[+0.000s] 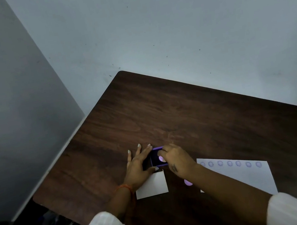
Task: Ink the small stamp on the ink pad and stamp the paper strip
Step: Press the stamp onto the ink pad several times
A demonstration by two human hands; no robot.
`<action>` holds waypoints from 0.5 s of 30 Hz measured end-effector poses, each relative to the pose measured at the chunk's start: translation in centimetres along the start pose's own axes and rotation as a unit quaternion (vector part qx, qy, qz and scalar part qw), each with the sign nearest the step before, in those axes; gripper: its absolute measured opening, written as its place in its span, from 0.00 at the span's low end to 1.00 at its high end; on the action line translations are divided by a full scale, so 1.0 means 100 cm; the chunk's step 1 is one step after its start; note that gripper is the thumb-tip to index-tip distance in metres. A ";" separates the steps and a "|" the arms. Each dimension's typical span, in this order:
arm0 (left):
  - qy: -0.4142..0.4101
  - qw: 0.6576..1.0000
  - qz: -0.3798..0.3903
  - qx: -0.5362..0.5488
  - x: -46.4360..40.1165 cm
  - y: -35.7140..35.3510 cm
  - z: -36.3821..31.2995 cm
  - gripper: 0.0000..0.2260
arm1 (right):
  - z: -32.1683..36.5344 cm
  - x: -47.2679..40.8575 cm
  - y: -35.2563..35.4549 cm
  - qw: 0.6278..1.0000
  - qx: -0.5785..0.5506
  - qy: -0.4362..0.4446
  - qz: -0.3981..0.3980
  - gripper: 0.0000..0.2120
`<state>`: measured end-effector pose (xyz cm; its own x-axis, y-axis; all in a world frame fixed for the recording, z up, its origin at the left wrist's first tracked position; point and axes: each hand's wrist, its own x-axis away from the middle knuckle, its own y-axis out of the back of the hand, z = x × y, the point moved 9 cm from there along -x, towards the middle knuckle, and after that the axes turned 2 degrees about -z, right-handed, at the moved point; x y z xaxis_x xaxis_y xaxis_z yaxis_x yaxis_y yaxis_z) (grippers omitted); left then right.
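A small purple ink pad (155,159) sits on the dark wooden table (182,111). My left hand (139,166) lies flat against the pad's left side, fingers spread and thumb at its near edge. My right hand (175,159) is closed on a small lilac stamp (162,159) that it presses down on the pad. To the right lies a white paper strip (247,172) with a row of several round purple prints along its far edge; my right forearm crosses its left end.
A small white card (152,185) lies just in front of the ink pad. A lilac round piece (188,182) shows under my right wrist. The table's left edge runs close to a grey wall. Walls stand behind the table.
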<state>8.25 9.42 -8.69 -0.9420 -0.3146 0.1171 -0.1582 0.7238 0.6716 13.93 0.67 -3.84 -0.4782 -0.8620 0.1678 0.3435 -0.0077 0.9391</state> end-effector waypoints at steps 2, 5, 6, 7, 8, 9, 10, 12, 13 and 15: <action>0.000 1.000 0.001 0.003 0.000 0.000 -0.001 0.35 | 0.002 0.001 0.000 0.999 0.021 0.025 0.004 0.14; -0.001 1.000 -0.003 0.006 0.000 0.002 -0.001 0.34 | -0.002 -0.002 0.007 0.999 -0.040 -0.024 -0.008 0.10; 0.000 1.000 -0.005 0.006 0.000 0.002 -0.001 0.34 | -0.003 -0.004 0.010 0.997 -0.066 -0.041 -0.005 0.09; 0.000 1.000 -0.006 0.008 0.001 0.002 -0.001 0.34 | -0.006 -0.005 0.014 0.995 -0.089 -0.053 -0.003 0.09; 0.000 1.000 -0.005 0.011 0.001 0.002 -0.002 0.34 | -0.009 -0.006 0.019 0.992 -0.106 -0.060 -0.008 0.09; 0.000 1.000 -0.006 0.015 0.001 0.003 -0.002 0.34 | -0.012 -0.007 0.025 0.991 -0.114 -0.061 -0.025 0.10; 0.000 1.000 -0.008 0.017 0.000 0.003 -0.002 0.34 | -0.015 -0.007 0.030 0.992 -0.107 -0.059 -0.042 0.10; 0.001 1.000 -0.009 0.016 0.000 0.003 -0.002 0.34 | -0.016 -0.006 0.027 0.996 -0.063 -0.050 -0.041 0.10; 0.000 1.000 -0.007 0.014 0.000 0.002 -0.002 0.34 | -0.014 -0.005 0.021 0.998 -0.035 -0.042 -0.033 0.10; -0.001 1.000 -0.008 0.011 0.000 0.002 -0.001 0.34 | -0.010 -0.005 0.011 0.999 -0.003 -0.030 -0.027 0.12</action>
<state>8.27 9.52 -8.53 -0.9399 -0.3250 0.1045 -0.1803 0.7324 0.6566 15.33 0.63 -3.15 -0.5440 -0.8283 0.1344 0.3204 -0.0570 0.9456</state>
